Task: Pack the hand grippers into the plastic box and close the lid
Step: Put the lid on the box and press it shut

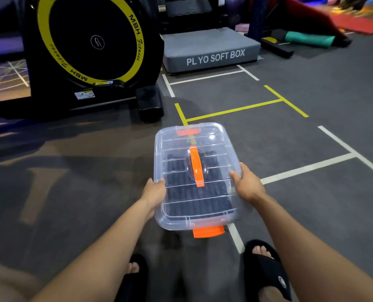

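Observation:
A clear plastic box (172, 221) with its clear lid (216, 138) on top is held above the floor in front of me. The lid has an orange handle (196, 165) in its middle, and orange latches show at the far end (187, 132) and the near end (208, 232). Several black hand grippers (181, 192) lie inside, seen through the lid. My left hand (154, 192) grips the box's left edge, thumb on the lid. My right hand (247, 184) grips the right edge the same way.
A black and yellow exercise machine (89, 51) stands at the left. A grey plyo soft box (209, 51) sits behind on the dark floor with white and yellow lines. My feet in black slippers (266, 267) are below the box.

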